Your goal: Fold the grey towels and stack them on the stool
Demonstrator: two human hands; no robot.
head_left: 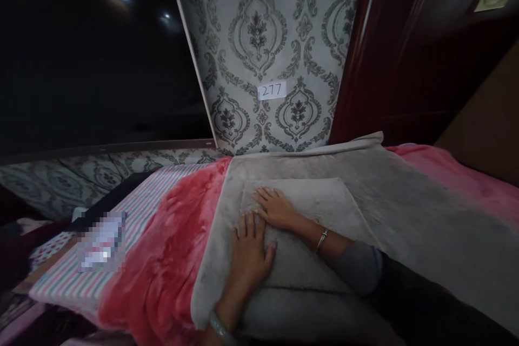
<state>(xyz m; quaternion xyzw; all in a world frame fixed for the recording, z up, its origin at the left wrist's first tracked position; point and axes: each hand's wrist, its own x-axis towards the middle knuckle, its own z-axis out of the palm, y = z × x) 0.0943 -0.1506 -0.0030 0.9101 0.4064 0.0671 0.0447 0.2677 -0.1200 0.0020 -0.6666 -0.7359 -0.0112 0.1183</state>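
Observation:
A grey, soft-looking piece of cloth (316, 197), folded into a rough square, lies flat on a larger grey blanket (409, 216). My right hand (278, 210) rests palm down near its upper left corner, fingers spread and pointing left. Just below it, my left hand (250, 251) lies flat along the cloth's left edge, with its fingers stretched away from me. The fingertips of the left hand come close to the right hand; whether they touch, I cannot tell. Neither hand grips anything.
Left of the grey blanket runs a fluffy red blanket (170, 243), over striped bedding (140, 194) with a blurred-out item (101, 243) on it. A large dark screen (101, 65) stands behind. Patterned wallpaper (259, 38) bears a "277" label (272, 90); dark red wood panelling (389, 54) is right.

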